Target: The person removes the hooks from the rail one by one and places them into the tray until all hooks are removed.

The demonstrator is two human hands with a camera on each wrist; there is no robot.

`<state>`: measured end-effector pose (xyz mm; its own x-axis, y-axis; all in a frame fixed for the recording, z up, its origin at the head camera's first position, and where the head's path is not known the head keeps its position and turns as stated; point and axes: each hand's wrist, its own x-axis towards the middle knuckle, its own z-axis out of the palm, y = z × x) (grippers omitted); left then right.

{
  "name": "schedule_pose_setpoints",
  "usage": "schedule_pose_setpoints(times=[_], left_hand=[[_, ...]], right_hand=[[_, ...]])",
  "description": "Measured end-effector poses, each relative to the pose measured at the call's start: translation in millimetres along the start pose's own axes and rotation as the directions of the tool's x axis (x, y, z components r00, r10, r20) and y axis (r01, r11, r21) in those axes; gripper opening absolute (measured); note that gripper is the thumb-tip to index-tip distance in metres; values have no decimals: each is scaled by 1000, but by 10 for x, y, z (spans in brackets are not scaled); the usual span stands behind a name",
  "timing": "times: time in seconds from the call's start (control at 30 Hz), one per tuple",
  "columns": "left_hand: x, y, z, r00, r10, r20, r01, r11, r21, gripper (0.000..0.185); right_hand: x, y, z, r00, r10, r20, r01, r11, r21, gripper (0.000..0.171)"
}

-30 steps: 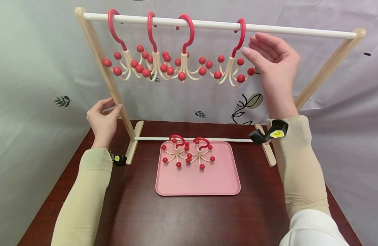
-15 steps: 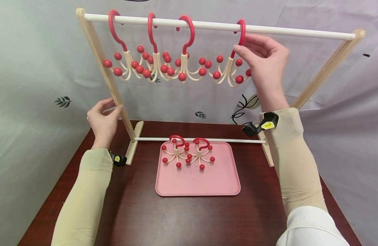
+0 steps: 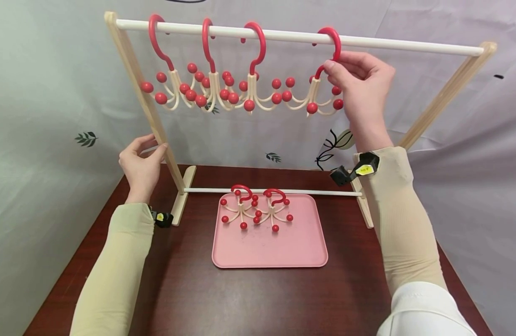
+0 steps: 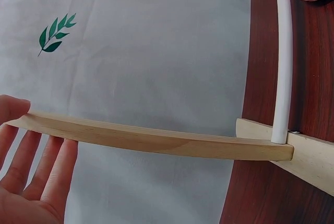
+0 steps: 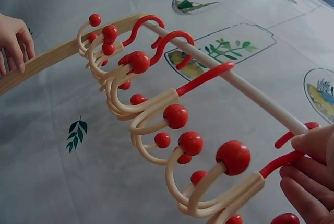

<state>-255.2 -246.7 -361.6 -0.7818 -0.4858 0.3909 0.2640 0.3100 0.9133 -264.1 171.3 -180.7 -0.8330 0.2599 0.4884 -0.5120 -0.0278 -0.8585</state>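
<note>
My right hand point(image 3: 369, 91) pinches the red hook of the rightmost hanger point(image 3: 312, 95), whose cream arms end in red balls. That hook loops over the white top rod point(image 3: 392, 44) of a wooden rack. Three similar hangers point(image 3: 251, 86) hang further left on the same rod. My left hand point(image 3: 142, 161) grips the rack's left wooden post point(image 3: 146, 98) low down, thumb on one side and fingers on the other, as the left wrist view shows. In the right wrist view the red hook point(image 5: 284, 162) sits between my thumb and fingers.
Below the rack, a pink tray point(image 3: 270, 254) lies on the dark red-brown table point(image 3: 258, 298) with two more ball-ended hangers point(image 3: 272, 210) at its back edge. A white lower rod point(image 3: 317, 192) runs behind it. Printed cloth point(image 3: 224, 140) hangs behind the rack.
My right hand has come in leftward from beside the rightmost hanger and taken hold of its hook. The hanger has turned on the rod. My left hand has stayed on the post.
</note>
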Motion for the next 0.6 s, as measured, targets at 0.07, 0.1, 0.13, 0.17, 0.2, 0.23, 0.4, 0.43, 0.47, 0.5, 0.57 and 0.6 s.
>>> schedule_pose_setpoints(times=[0.07, 0.1, 0.13, 0.17, 0.2, 0.23, 0.4, 0.43, 0.47, 0.5, 0.57, 0.6], left_hand=[[-4, 2, 1, 1000, 4, -1, -4, 1000, 3, 33], [-4, 3, 2, 1000, 6, -2, -6, 1000, 4, 33], [-5, 4, 2, 1000, 8, -2, -8, 1000, 5, 33], [-6, 5, 3, 1000, 10, -3, -10, 1000, 6, 33], [-7, 6, 3, 1000, 11, -3, -11, 1000, 6, 33], [-7, 7, 3, 1000, 12, -2, -12, 1000, 6, 33], [-12, 9, 4, 1000, 16, -1, -16, 1000, 3, 32], [-13, 8, 4, 1000, 18, -2, -18, 1000, 2, 32], [-14, 8, 4, 1000, 17, -3, -17, 1000, 2, 32], [-14, 8, 5, 1000, 16, -4, -16, 1000, 2, 32], [-13, 8, 6, 1000, 16, -6, -16, 1000, 5, 32], [-12, 8, 7, 1000, 16, -7, -16, 1000, 7, 32]], right_hand=[[8, 6, -3, 1000, -6, -5, 6, 1000, 15, 25], [11, 11, -7, 1000, -11, -8, 11, 1000, 19, 24], [12, 14, -10, 1000, -19, -10, 19, 1000, 19, 24], [10, 17, -13, 1000, -24, -14, 24, 1000, 17, 24], [6, 18, -16, 999, -28, -18, 29, 999, 14, 23], [1, 14, -18, 999, -36, -24, 36, 999, 11, 23], [-46, -59, -17, 996, -74, -59, 75, 997, 5, 21], [-55, -82, -15, 994, -87, -66, 87, 996, 7, 20], [-66, -105, -15, 993, -97, -72, 98, 995, 9, 20], [-75, -128, -17, 991, -106, -77, 107, 994, 9, 20], [-88, -167, -27, 989, -117, -88, 119, 993, 16, 21], [-93, -183, -38, 988, -118, -95, 120, 993, 12, 21]])
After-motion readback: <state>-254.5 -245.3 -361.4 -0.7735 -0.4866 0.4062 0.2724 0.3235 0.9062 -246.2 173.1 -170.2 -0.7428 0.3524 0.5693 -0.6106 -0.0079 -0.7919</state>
